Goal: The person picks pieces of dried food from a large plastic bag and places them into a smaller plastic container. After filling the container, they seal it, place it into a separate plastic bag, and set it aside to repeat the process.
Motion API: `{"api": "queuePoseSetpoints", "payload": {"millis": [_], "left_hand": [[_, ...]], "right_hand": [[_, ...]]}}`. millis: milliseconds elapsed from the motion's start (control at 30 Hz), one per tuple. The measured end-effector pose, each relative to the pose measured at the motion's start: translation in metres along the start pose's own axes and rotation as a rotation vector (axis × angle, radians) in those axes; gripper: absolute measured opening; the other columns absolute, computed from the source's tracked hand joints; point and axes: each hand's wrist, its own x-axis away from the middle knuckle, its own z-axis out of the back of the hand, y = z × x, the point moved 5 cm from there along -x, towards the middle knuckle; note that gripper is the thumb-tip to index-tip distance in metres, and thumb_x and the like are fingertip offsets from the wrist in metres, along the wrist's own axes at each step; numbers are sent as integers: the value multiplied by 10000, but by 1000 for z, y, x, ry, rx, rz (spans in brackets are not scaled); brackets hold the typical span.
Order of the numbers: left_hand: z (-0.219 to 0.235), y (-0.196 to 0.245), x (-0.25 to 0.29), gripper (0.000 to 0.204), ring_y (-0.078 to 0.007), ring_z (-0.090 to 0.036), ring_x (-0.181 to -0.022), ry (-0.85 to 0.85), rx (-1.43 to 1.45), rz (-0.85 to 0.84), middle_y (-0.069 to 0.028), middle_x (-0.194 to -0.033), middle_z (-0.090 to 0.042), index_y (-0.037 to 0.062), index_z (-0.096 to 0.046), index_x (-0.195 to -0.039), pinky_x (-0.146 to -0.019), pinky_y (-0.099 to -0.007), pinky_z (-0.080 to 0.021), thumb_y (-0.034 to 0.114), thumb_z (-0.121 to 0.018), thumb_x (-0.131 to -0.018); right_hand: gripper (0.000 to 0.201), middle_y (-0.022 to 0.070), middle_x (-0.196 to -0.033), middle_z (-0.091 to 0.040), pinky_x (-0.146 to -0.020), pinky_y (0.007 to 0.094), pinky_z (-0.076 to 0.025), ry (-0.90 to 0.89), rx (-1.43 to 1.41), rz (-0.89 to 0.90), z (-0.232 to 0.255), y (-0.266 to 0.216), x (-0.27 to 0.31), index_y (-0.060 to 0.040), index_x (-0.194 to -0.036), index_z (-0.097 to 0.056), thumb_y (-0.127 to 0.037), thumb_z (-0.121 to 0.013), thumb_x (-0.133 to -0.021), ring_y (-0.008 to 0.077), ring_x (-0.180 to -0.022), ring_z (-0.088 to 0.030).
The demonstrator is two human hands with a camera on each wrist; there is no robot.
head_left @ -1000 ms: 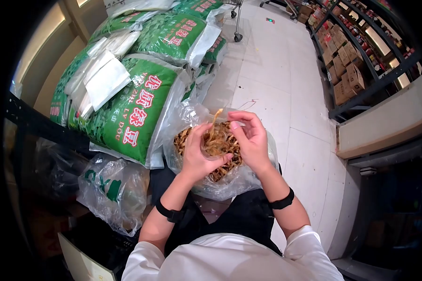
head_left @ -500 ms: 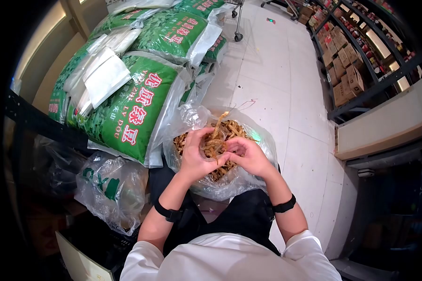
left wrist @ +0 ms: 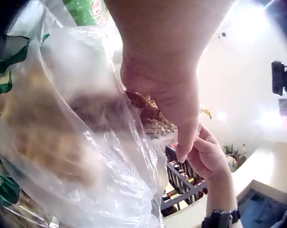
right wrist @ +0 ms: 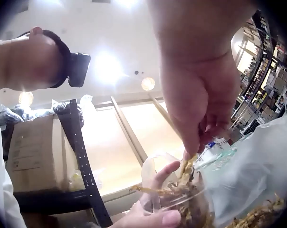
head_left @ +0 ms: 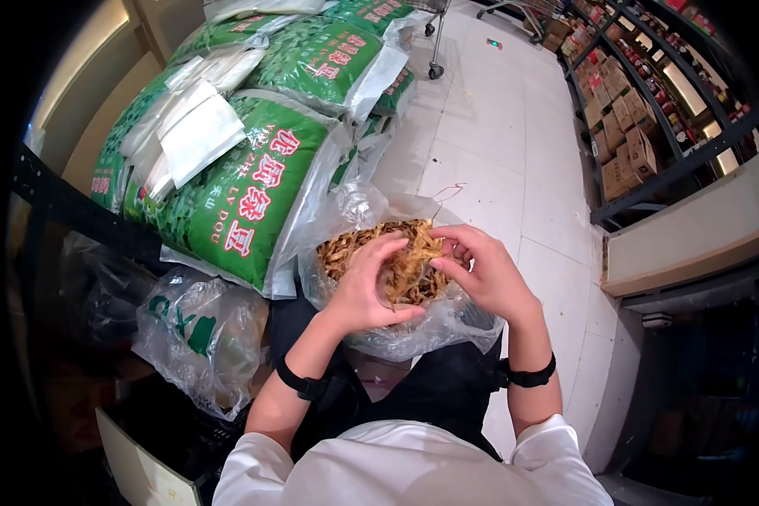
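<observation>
My left hand (head_left: 358,291) curls round a small clear plastic tub (right wrist: 203,197) filled with knobbly, yellow-brown dried strips (head_left: 409,263). Some strips stick up past its rim in the right wrist view. On the tub's other side my right hand (head_left: 485,268) pinches a dried strip (right wrist: 186,170) between thumb and fingertips, right over the tub's mouth. Below both hands stands a large open clear plastic bag (head_left: 460,325), with a heap of similar dried pieces (head_left: 341,249) inside. My left hand hides part of the tub in the head view.
Green printed sacks (head_left: 215,202) are stacked at the left, with white packets (head_left: 198,131) on top. Another plastic bag (head_left: 202,333) lies lower left. A shopping cart's wheel (head_left: 435,72) stands on the pale floor (head_left: 481,126) ahead. Shelves with cartons (head_left: 628,164) line the right.
My right hand first drew down to the tub's near rim, then moved up and right to its far side, where it pinches a strip. My left hand and the tub shifted slightly right.
</observation>
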Motion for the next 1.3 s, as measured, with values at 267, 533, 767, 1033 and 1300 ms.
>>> {"api": "queuePoseSetpoints", "payload": {"millis": [267, 533, 767, 1033, 1300], "left_hand": [[-17, 4, 6, 1166, -348, -490, -1243, -107, 151, 11, -184, -1327, -512, 61, -301, -1475, -1071, -459, -340, 383, -904, -530], [-7, -1, 5, 1327, -322, -479, -1283, -85, 97, 67, -215, -1365, -469, 19, -200, -1501, -1084, -414, -374, 345, -967, -469], [-10, -2, 4, 1307, -350, -473, -1268, -133, 219, 53, -183, -1362, -499, 53, -197, -1514, -1089, -455, -321, 435, -924, -498], [-6, -6, 3, 1323, -350, -460, -1283, -66, 180, 78, -177, -1374, -494, 51, -170, -1519, -1092, -455, -316, 443, -922, -504], [-19, 4, 4, 1272, -346, -497, -1232, -106, 87, -18, -172, -1342, -521, 66, -215, -1514, -1064, -461, -339, 373, -918, -500]], "right_hand": [[390, 110, -891, -627, -671, 320, -497, -102, -78, -94, -20, -2, -6, -27, -1117, -551, -109, -758, -797, 198, -760, -608], [430, 97, -1086, -615, -683, 286, -500, 289, -75, -28, -8, 1, -2, -11, -1129, -573, -173, -786, -792, 138, -717, -552], [296, 45, -965, -646, -629, 231, -476, 40, -378, -181, -29, 29, -5, -3, -1069, -615, -115, -754, -833, 73, -749, -556], [129, 77, -947, -688, -624, 262, -512, 383, -40, 260, -10, -7, 12, -47, -901, -681, -64, -756, -798, 173, -781, -648], [162, 116, -905, -693, -709, 333, -534, 54, 88, 179, -54, 8, 9, -27, -924, -680, -142, -727, -820, 273, -804, -665]]}}
